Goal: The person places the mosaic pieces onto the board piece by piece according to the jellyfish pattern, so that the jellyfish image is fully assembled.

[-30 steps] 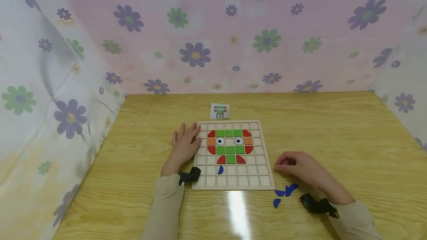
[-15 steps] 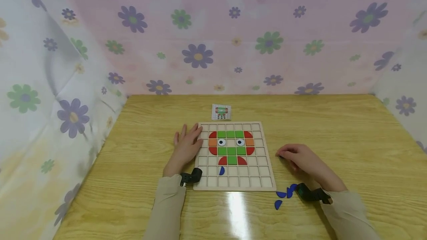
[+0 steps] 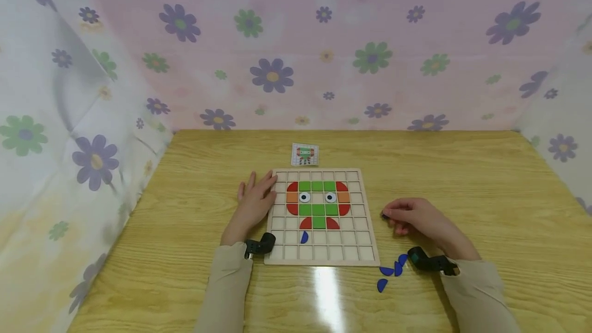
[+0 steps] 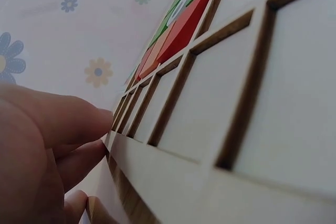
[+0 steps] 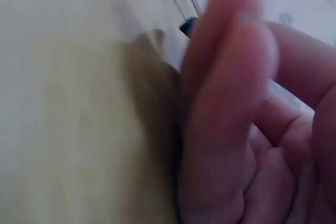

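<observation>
A wooden grid board (image 3: pixel 364 209) lies on the table, bearing green squares (image 3: pixel 318 210), red quarter-rounds (image 3: pixel 306 223), orange squares (image 3: pixel 344 197) and two eye discs (image 3: pixel 304 197). One blue half-round piece (image 3: pixel 304 237) sits in a cell below them. At the board's left edge rests my left hand (image 3: pixel 252 209), its fingers spread; the left wrist view has its fingertips (image 4: pixel 104 123) right at the rim. Right of the board, my right hand (image 3: pixel 418 217) pinches a dark blue piece (image 3: pixel 384 215), mostly hidden by the fingers. Its corner (image 5: pixel 187 26) peeks out in the right wrist view.
Several blue half-round pieces (image 3: pixel 386 271) lie loose by the board's lower right corner. Behind the board is a small picture card (image 3: pixel 305 154) with a similar figure. Flowered cloth (image 3: pixel 324 76) hangs around the wooden table (image 3: pixel 462 168).
My right hand has shifted slightly away from me, and a dark piece now shows at its fingertips. The left hand stays at the board's edge.
</observation>
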{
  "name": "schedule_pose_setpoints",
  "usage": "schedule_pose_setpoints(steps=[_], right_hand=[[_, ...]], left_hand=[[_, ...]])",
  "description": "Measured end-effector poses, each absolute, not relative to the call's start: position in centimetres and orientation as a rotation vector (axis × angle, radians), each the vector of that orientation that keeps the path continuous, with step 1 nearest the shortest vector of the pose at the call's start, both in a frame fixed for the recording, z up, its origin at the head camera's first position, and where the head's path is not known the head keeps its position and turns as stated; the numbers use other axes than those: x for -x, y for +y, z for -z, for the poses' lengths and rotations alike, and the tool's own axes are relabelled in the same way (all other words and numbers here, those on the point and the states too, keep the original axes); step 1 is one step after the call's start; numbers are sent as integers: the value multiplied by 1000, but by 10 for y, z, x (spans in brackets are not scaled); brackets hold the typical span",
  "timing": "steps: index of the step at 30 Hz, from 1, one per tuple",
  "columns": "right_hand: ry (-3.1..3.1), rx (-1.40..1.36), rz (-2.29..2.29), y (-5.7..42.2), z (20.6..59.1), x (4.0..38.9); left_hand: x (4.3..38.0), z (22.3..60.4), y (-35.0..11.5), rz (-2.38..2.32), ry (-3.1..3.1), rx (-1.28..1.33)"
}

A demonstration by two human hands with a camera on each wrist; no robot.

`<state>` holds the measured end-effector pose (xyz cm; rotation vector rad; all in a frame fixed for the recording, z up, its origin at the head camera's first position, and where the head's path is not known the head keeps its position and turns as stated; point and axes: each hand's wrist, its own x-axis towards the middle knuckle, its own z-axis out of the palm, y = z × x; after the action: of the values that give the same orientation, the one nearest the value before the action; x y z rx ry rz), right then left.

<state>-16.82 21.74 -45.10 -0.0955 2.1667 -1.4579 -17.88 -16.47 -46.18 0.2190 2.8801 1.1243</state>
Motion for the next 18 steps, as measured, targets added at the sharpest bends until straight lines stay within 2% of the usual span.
schedule_pose_setpoints(steps=[14, 18], right_hand=[[2158, 118, 1709, 231, 455, 170], [2264, 138, 1651, 226, 455, 172]], left_hand=[[181, 463, -164, -1134, 2866, -177], [182, 461, -164, -1120, 2863, -125]])
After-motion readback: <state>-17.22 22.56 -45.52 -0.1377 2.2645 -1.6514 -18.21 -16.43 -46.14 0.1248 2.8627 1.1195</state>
